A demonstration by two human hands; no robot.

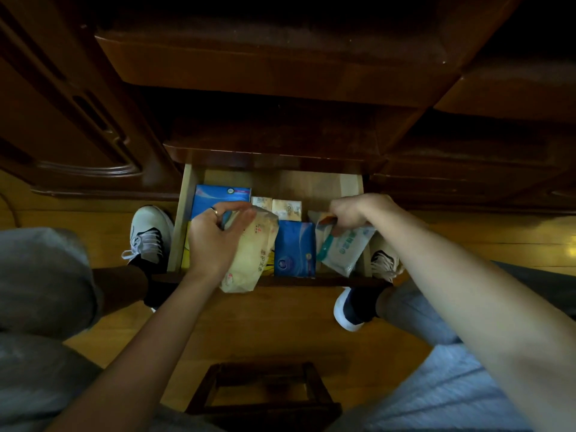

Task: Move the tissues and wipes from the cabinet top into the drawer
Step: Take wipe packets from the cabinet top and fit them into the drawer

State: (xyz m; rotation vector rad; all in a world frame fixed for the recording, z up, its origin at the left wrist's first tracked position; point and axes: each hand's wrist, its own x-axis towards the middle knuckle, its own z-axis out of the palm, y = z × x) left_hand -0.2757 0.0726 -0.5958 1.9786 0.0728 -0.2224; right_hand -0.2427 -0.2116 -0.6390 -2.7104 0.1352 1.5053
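Observation:
The light wooden drawer [350, 182] is pulled out below the dark cabinet top [268, 67]. My left hand [215, 238] grips a cream tissue pack [252, 260] that tilts over the drawer's front edge. My right hand [352, 213] holds the top of a white wipes pack [343, 251] with teal print at the drawer's right side. Between them stands a blue tissue pack [294, 249]. A blue box [218, 198] and two small beige packs [285, 208] lie farther back in the drawer.
Dark carved cabinet doors [78, 126] flank the drawer on both sides. My feet in sneakers [149, 235] rest on the wooden floor beside the drawer. A small dark wooden stool [261, 391] stands below me, between my knees.

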